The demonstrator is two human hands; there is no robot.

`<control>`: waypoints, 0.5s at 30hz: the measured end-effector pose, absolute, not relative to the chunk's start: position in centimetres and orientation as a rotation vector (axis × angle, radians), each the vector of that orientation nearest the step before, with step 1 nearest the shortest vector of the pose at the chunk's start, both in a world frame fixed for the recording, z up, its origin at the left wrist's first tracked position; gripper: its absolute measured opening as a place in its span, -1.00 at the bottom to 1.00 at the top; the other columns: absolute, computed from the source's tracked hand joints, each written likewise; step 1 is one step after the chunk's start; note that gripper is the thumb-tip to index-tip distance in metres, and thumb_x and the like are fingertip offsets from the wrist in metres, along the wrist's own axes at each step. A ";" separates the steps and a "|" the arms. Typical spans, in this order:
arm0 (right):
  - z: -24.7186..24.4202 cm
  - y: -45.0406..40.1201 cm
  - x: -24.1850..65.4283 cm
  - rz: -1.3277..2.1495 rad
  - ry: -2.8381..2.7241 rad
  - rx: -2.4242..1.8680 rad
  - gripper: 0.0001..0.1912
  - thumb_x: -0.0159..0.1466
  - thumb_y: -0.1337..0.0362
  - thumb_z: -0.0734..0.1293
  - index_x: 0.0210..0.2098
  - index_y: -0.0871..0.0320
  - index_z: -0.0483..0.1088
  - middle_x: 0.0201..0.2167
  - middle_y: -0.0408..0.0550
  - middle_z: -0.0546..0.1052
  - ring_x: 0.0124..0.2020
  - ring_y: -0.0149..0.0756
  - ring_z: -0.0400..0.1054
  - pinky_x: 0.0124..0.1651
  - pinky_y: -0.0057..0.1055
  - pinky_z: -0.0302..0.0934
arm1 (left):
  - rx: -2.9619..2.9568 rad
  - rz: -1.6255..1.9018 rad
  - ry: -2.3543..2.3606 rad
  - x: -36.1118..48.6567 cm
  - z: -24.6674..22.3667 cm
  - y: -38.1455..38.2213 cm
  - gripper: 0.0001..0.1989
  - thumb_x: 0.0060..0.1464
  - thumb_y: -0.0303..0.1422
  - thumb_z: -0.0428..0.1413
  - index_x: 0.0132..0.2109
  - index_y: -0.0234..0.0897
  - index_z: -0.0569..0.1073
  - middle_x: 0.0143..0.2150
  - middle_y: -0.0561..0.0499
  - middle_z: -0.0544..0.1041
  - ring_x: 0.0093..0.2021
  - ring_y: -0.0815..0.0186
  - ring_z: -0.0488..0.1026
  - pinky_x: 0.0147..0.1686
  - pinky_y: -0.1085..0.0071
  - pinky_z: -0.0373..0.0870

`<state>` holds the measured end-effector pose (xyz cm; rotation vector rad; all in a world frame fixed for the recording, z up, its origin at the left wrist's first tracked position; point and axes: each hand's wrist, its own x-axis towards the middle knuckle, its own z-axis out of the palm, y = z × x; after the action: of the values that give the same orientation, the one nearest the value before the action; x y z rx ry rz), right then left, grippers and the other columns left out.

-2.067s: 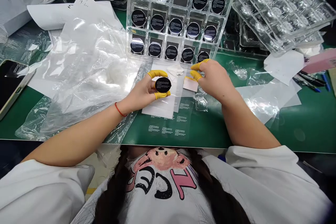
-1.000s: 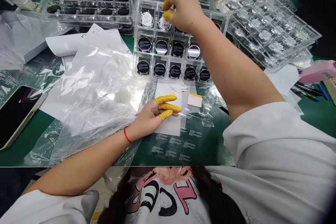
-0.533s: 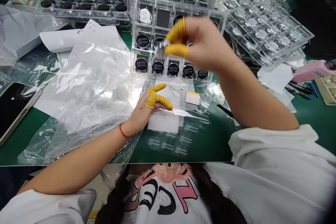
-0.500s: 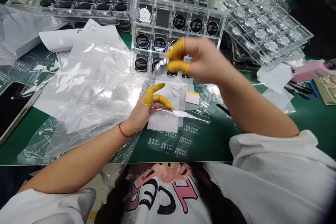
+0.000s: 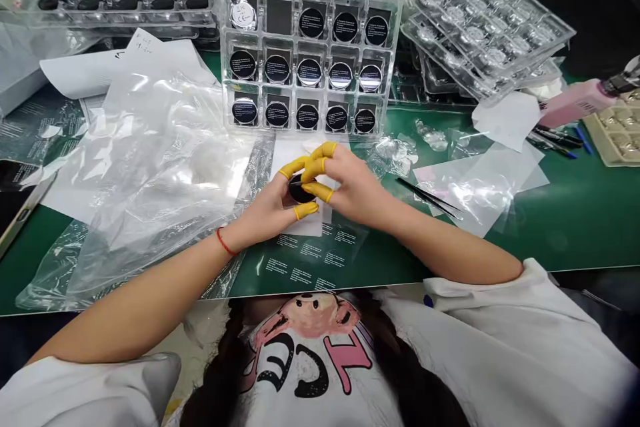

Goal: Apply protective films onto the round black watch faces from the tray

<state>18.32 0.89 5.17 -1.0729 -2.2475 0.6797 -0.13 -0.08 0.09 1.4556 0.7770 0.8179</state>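
Black glossy disc (image 5: 300,191) pinched between our left hand's (image 5: 263,210) yellow-cotted fingertips (image 5: 299,212), right hand's (image 5: 355,187) bunched fingers (image 5: 316,192) gripping its upper edge.

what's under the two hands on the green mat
Under the left hand and right hand, which hold a round black disc, lie a white sheet and a clear film printed with small text. The palms and disc cover the sheet's middle, so what lies there cannot be seen.
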 end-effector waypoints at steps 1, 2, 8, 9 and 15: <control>5.4 0.7 18.6 0.599 -2.281 -1.046 -0.90 0.30 0.36 0.29 -0.32 0.15 0.46 -0.26 0.00 0.53 -0.17 -0.22 0.35 -0.05 -0.20 0.23 | 1.454 0.816 0.805 -0.2 0.1 -0.1 -0.32 0.06 -0.30 0.29 0.27 -0.18 0.22 0.28 -0.18 0.33 0.20 0.15 0.42 0.05 0.26 0.53; 5.5 0.8 19.2 0.557 -2.285 -1.050 -0.90 0.30 0.35 0.29 -0.32 0.14 0.46 -0.28 -0.02 0.53 -0.19 -0.23 0.35 -0.07 -0.21 0.23 | 1.448 0.810 0.836 -0.2 0.2 0.0 -0.35 0.07 -0.29 0.28 0.25 -0.20 0.22 0.25 -0.18 0.35 0.15 0.16 0.45 0.01 0.27 0.55; 4.6 4.4 26.2 0.309 -2.039 -1.979 -0.91 0.22 0.42 0.28 -0.30 0.14 0.39 -0.29 0.06 0.55 -0.25 -0.18 0.34 -0.12 -0.16 0.23 | 1.391 0.749 0.964 -0.6 1.0 -0.3 -0.38 0.03 -0.36 0.28 0.21 -0.21 0.26 0.07 -0.09 0.45 -0.07 0.29 0.52 -0.04 0.29 0.56; 4.2 4.9 26.9 0.251 -2.049 -2.077 -0.90 0.22 0.43 0.27 -0.30 0.16 0.40 -0.26 0.12 0.54 -0.20 -0.11 0.34 -0.10 -0.11 0.22 | 1.371 0.747 0.960 -0.7 1.1 -0.4 -0.38 0.03 -0.37 0.28 0.21 -0.21 0.25 0.04 -0.07 0.46 -0.09 0.30 0.52 -0.04 0.29 0.56; 3.6 5.0 23.1 0.074 -2.208 -1.774 -0.78 0.34 0.23 0.25 -0.13 0.15 0.50 -0.17 0.11 0.52 -0.10 -0.05 0.34 -0.06 -0.10 0.21 | 1.297 0.684 0.896 -1.0 1.0 -0.8 -0.39 0.09 -0.30 0.27 0.21 -0.19 0.19 -0.11 -0.02 0.48 -0.14 0.36 0.53 -0.06 0.33 0.53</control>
<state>23.06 5.04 3.59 -1.7744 -2.2080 0.0735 -0.96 -0.84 1.01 1.2973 0.8957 0.6841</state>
